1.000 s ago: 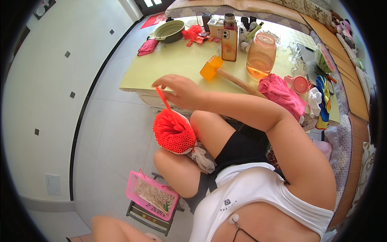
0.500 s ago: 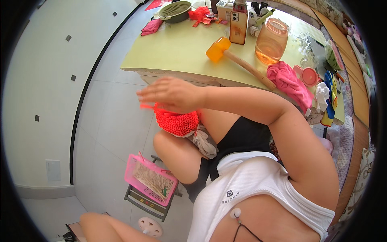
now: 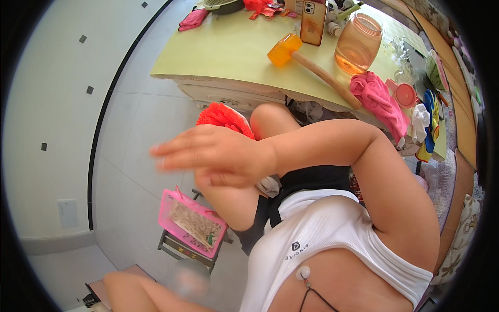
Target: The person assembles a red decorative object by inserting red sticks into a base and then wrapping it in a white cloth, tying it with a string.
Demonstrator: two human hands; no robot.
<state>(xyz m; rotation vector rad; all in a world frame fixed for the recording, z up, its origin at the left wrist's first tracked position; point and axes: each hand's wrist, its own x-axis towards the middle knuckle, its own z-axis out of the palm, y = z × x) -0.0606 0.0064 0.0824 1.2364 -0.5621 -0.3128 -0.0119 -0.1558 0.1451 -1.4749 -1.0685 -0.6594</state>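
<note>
My right hand [image 3: 218, 156] is blurred, its fingers stretched out to the left and no object visible in it. It hovers over my bent knees [image 3: 273, 117]. Just beyond the hand is a red, bumpy-textured thing [image 3: 221, 115] with a white edge; its kind is unclear and my hand covers its lower part. A bit of pale crumpled cloth [image 3: 269, 186] shows under my wrist. At the lower left a bent limb, apparently my left arm [image 3: 130, 291], enters, but no left hand shows.
On the yellow-green table [image 3: 223, 57] are an orange-headed mallet [image 3: 286, 49], a phone [image 3: 313, 23], a jar of liquid [image 3: 359, 44] and a pink cloth [image 3: 378, 101]. A pink basket of thin pale sticks [image 3: 192, 223] rests on a folding stool [image 3: 182, 249]. A blurred pale rounded thing [image 3: 191, 281] is below it.
My right hand has moved down toward me. The red thing now shows higher, with its honeycomb face turned away. The table has shifted slightly up in view. The pale thing by the stool has become blurred.
</note>
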